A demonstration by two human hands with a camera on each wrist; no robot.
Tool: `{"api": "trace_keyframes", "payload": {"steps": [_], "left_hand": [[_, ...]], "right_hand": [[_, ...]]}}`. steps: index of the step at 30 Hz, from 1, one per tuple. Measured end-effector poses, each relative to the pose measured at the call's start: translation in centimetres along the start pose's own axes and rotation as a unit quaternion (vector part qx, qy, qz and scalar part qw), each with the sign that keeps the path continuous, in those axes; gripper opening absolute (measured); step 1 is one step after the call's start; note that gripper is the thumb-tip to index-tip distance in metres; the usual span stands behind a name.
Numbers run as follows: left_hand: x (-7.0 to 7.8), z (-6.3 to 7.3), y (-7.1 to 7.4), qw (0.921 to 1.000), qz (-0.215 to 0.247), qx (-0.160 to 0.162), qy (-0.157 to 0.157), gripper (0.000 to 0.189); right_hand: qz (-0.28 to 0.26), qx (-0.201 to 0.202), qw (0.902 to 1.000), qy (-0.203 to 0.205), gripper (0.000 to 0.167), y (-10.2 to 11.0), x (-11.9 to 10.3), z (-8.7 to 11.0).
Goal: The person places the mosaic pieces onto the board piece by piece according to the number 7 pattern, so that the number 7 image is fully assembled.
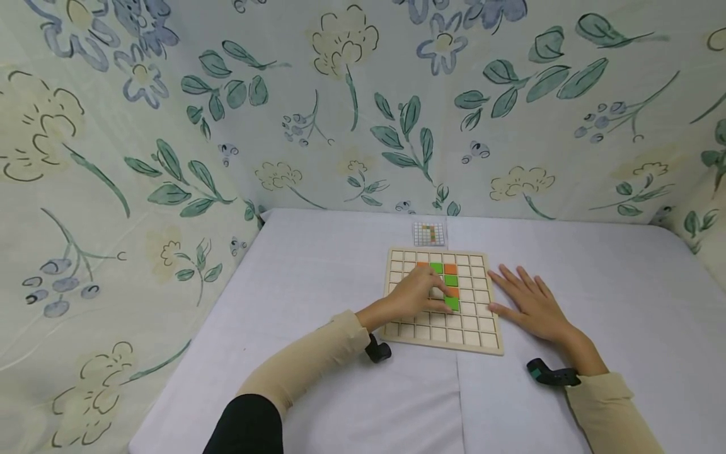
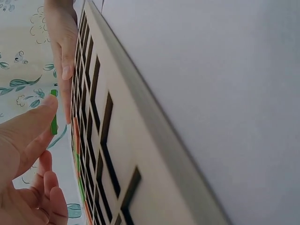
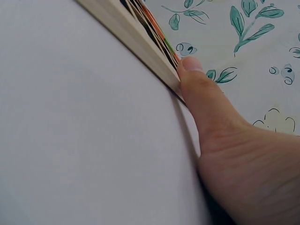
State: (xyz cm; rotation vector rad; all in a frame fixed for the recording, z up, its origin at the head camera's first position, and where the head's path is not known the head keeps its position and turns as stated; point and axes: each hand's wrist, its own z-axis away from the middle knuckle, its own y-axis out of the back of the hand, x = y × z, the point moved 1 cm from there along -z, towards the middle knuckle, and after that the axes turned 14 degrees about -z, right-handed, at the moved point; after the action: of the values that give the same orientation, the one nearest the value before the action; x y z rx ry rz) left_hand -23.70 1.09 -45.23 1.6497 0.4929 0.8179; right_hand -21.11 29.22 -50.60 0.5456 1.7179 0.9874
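Note:
A square wooden grid board [image 1: 448,345] lies on the table, its cells mostly pale. My left hand [image 1: 416,293] is over the board's middle and pinches a small green tile [image 2: 54,112] between thumb and finger, held just above the grid in the left wrist view. Orange tiles [image 1: 450,269] and green tiles [image 1: 450,280] sit in a row and a column beside that hand, which hides part of the row. Fingers spread, my right hand [image 1: 533,309] rests at the board's right side, its thumb [image 3: 192,70] against the edge.
Just beyond the board lies a small card [image 1: 429,234] printed with a grid and a coloured pattern. White cloth [image 1: 317,265] covers the table. Behind it and to the left hangs a flowered curtain [image 1: 317,164]. Black wrist devices [image 1: 553,373] sit below both hands.

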Motion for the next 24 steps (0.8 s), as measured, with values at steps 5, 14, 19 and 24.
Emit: {"api": "trace_keyframes", "payload": {"steps": [5, 14, 19, 24], "left_hand": [[0.2, -0.1, -0.4, 0.9999, -0.007, -0.003, 0.009, 0.031], [0.4, -0.3, -0.9, 0.9997, 0.003, -0.007, 0.024, 0.028], [0.3, -0.4, -1.3, 0.9994, 0.003, -0.013, 0.031, 0.028], [0.1, -0.5, -1.5, 0.9996, 0.01, -0.007, 0.027, 0.028]], "right_hand": [[-0.004, 0.0, 1.0, 0.0, 0.08, 0.0, 0.0, 0.1], [-0.003, 0.006, 1.0, 0.005, 0.08, -0.1, 0.1, 0.0], [-0.005, 0.005, 1.0, 0.004, 0.08, -0.1, 0.1, 0.1], [-0.004, 0.004, 1.0, 0.005, 0.08, -0.1, 0.0, 0.1]]}}
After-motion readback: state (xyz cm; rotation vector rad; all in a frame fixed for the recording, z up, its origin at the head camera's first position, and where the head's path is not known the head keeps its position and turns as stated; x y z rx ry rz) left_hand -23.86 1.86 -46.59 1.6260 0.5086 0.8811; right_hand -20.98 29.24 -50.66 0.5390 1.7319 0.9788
